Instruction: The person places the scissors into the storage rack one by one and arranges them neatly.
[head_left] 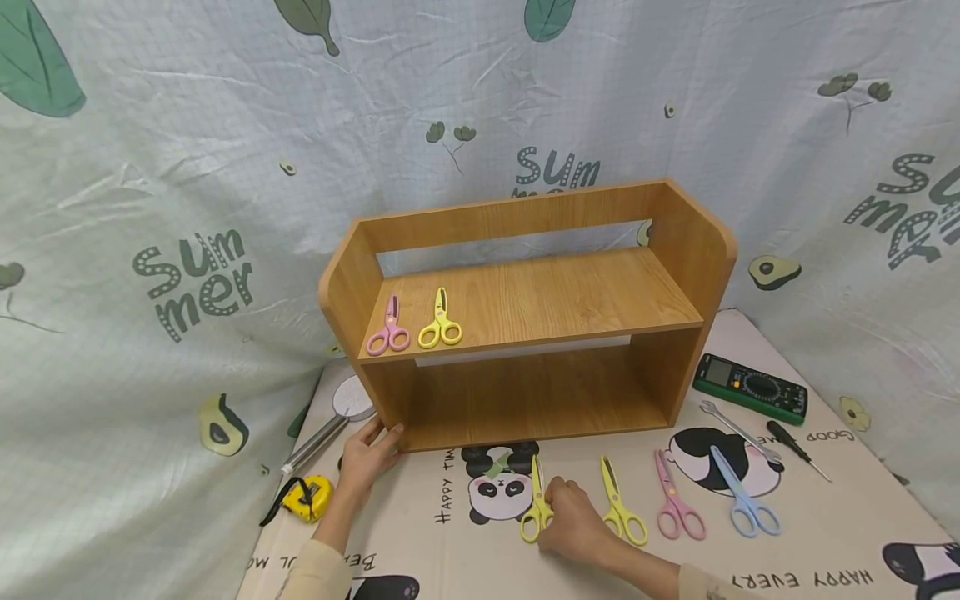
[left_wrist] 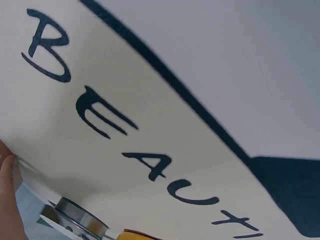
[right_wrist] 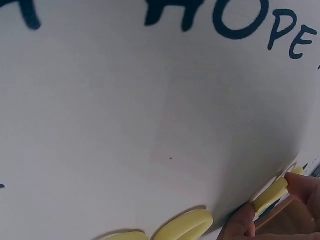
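Note:
My left hand (head_left: 367,458) grips the lower left front corner of a two-tier wooden shelf (head_left: 525,333); in the left wrist view only part of a digit (left_wrist: 7,200) shows at the edge. With thumb and finger, my right hand (head_left: 577,521) pinches a handle loop of yellow scissors (head_left: 536,500), whose blades point toward the shelf. Right of that hand lie a second pair of yellow scissors (head_left: 617,500), pink scissors (head_left: 670,496) and blue scissors (head_left: 738,492). On the upper tier, pink scissors (head_left: 390,327) lie beside yellow scissors (head_left: 441,321) at the left end.
Left of the shelf are a magnifying glass (head_left: 322,442) and a yellow tape measure (head_left: 309,498). To its right lie a green multimeter (head_left: 750,388), a wrench (head_left: 738,429) and a black-handled screwdriver (head_left: 797,447). A printed cloth (head_left: 225,167) hangs behind the printed table cover (head_left: 442,558).

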